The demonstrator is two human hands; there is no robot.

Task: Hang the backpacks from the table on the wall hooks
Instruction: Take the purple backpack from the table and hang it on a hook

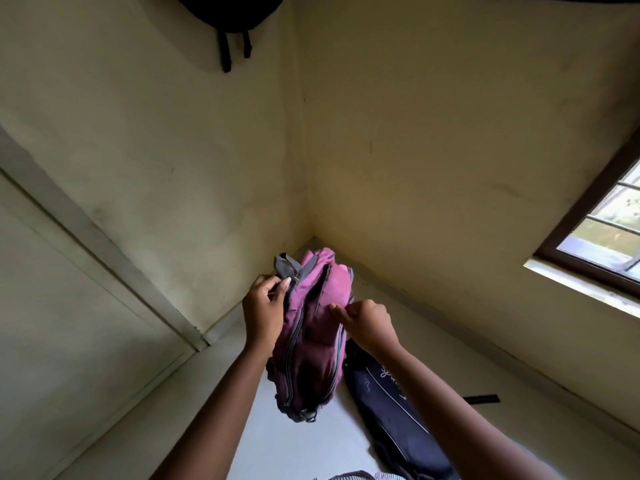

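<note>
A pink and maroon backpack (pixel 308 337) with grey zips is held up over the white table (pixel 291 441), near the room corner. My left hand (pixel 265 310) grips its top left edge beside the grey carry handle (pixel 287 265). My right hand (pixel 369 323) pinches the fabric on its right side. A dark navy backpack (pixel 391 407) with white lettering lies flat on the table just to the right. A black backpack (pixel 228 15) hangs high on the left wall, its straps dangling; the hook is out of view.
Cream walls meet in a corner behind the table. A window (pixel 609 230) with a dark frame is on the right wall. A black flat object (pixel 481 399) lies on the table's right side. A striped cloth (pixel 360 475) shows at the bottom edge.
</note>
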